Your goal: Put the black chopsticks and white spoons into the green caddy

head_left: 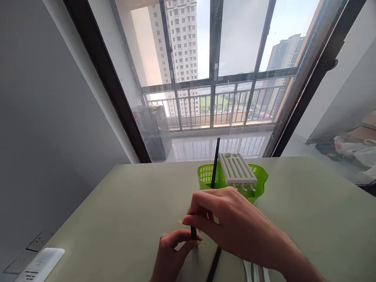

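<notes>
My right hand [232,219] pinches the upper part of black chopsticks [193,232], held roughly upright over the table. Lower down, the thumb and fingers of my left hand [173,248] close around the same chopsticks; how many there are is hidden. Under my right wrist, another black chopstick [214,264] lies on the table. White utensils [256,272] lie beside it, their far ends hidden by my right forearm. Beyond my hands stands a green basket [205,172], with black chopsticks [216,162] leaning upright in it and a white slotted rack [239,170] across its top.
The pale table [141,199] reaches to a glass door with a dark frame [116,102]. At the left edge lies a white device [44,264], near a wall socket [39,241]. A balcony with a railing is behind the glass, and bags [352,150] are at the far right.
</notes>
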A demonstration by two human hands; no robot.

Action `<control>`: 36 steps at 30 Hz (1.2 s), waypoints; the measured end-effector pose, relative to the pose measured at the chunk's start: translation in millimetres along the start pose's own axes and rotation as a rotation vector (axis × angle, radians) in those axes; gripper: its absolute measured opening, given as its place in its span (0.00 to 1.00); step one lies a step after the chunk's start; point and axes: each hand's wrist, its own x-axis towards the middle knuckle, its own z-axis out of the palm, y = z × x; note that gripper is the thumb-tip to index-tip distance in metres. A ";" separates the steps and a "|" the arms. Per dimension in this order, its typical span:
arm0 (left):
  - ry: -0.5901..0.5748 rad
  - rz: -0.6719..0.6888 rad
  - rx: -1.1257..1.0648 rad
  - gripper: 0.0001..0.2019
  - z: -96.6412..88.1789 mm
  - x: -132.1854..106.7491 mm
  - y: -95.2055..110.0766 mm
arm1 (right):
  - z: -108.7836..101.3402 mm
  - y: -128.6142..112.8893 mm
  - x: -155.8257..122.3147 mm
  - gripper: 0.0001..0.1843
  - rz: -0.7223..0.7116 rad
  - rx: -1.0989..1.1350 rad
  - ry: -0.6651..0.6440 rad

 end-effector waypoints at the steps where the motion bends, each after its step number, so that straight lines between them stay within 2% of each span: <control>1: -0.004 0.004 0.021 0.07 -0.4 0.7 -1.4 | -0.6 -0.1 -0.3 0.14 -0.011 -0.009 0.010; 8: -0.125 -0.023 0.004 0.04 -4.4 4.1 -5.4 | -16.8 -1.9 -7.4 0.14 -0.011 0.027 0.100; 12: -0.197 -0.039 -0.023 0.06 -4.3 6.0 -9.4 | -33.7 -0.1 -10.4 0.18 0.053 0.062 0.219; 17: -0.217 -0.012 -0.059 0.23 1.9 4.9 -27.1 | -74.1 2.2 0.0 0.21 0.082 0.134 0.470; 20: -0.246 -0.020 -0.099 0.29 5.3 4.1 -32.3 | -100.6 1.9 15.5 0.23 0.041 0.000 0.641; 22: -0.250 -0.035 -0.096 0.31 6.1 3.7 -31.1 | -111.2 5.1 28.9 0.23 0.049 -0.109 0.700; 24: -0.243 -0.050 -0.080 0.31 6.0 3.4 -27.7 | -112.9 13.7 44.2 0.22 0.088 -0.203 0.660; 27: -0.247 -0.051 -0.060 0.32 5.5 2.6 -23.8 | -101.0 36.1 67.1 0.18 0.112 -0.325 0.479; 31: -0.253 -0.045 -0.045 0.32 5.3 0.9 -25.2 | -77.2 72.0 87.5 0.17 0.176 -0.280 0.344; 36: -0.267 0.007 0.002 0.32 4.8 -0.8 -29.8 | -61.7 100.4 91.5 0.19 0.205 -0.263 0.253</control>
